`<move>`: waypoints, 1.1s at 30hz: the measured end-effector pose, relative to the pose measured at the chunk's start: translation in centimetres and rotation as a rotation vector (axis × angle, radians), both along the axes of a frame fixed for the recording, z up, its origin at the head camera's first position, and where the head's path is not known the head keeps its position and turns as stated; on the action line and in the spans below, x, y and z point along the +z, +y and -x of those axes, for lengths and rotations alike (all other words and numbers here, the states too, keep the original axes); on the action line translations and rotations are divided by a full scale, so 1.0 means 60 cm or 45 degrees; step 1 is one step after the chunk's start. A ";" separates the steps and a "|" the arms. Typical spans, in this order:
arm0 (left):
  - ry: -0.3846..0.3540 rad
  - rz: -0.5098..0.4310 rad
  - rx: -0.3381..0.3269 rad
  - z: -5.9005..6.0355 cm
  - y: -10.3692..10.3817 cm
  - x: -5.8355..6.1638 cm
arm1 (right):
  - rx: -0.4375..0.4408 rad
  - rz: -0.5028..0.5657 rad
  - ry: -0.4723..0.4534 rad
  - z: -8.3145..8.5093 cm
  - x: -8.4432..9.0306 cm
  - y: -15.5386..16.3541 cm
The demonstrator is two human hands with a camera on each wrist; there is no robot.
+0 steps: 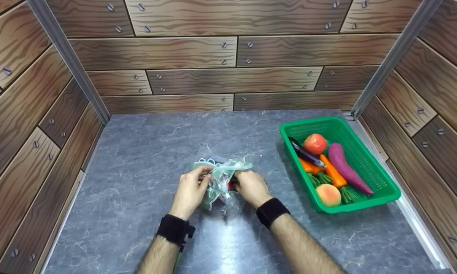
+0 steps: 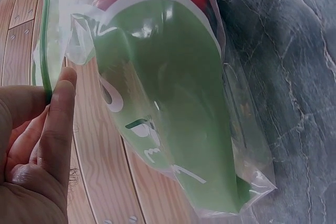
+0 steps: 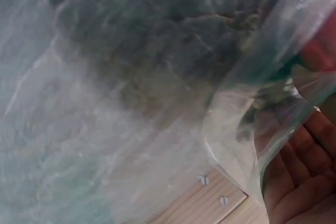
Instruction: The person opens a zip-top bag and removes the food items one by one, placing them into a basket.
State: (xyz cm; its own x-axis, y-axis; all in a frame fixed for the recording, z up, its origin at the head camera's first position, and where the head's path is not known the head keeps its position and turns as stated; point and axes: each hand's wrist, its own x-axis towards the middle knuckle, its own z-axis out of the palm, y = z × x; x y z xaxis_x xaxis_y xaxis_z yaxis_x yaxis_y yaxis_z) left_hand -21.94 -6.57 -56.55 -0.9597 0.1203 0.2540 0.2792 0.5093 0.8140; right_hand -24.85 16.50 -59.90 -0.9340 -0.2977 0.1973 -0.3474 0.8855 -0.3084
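Two hands work at one clear zip bag (image 1: 221,173) in the head view. We hold it just above the grey tabletop (image 1: 145,152), near the middle. Our left hand (image 1: 190,190) pinches the bag's green zip edge on one side, and our right hand (image 1: 251,187) grips the other side, fingers curled round the plastic. Well apart on the right stands a green basket (image 1: 380,190) with toy produce in it: a red tomato (image 1: 314,143), a purple eggplant (image 1: 344,167), an orange carrot (image 1: 333,173) and a peach (image 1: 328,195). A dark tool also lies in the basket; we cannot tell what it is.

From the left wrist, we see our thumb and fingers pinching the green zip strip (image 2: 46,51) at the bag's edge. Inside the plastic sits a large green piece with a white band and red flesh, which we take for a toy watermelon slice (image 2: 173,108).

From the right wrist, the picture is blurred. We make out crumpled clear plastic over our palm (image 3: 299,182), a trace of red behind it, and the tabletop beyond.

We judge the work to be at the bag's mouth: one piece is already inside, the basket items lie untouched, and we cannot tell whether the zip is sealed.
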 end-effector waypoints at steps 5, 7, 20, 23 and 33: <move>-0.007 0.006 0.002 0.000 0.000 -0.002 | -0.029 -0.016 0.021 0.002 -0.018 0.000; -0.007 0.006 0.006 0.000 0.000 -0.002 | -0.034 -0.019 0.039 0.003 -0.022 0.001; 0.000 0.006 0.005 0.000 -0.001 -0.005 | -0.050 -0.033 0.086 0.003 -0.027 -0.001; -0.001 0.009 0.003 0.000 -0.001 -0.005 | -0.045 -0.044 0.090 0.001 -0.024 0.001; 0.026 0.020 -0.006 0.000 -0.001 -0.001 | -0.018 -0.045 0.190 -0.009 -0.003 0.011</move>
State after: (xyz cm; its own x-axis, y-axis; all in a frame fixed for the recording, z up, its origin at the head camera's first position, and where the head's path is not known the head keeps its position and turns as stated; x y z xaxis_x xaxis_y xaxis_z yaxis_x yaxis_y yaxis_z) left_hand -21.92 -6.62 -56.63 -0.9538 0.1290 0.2715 0.2981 0.5206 0.8000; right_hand -24.31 17.17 -60.05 -0.8992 -0.2938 0.3240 -0.3745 0.9000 -0.2230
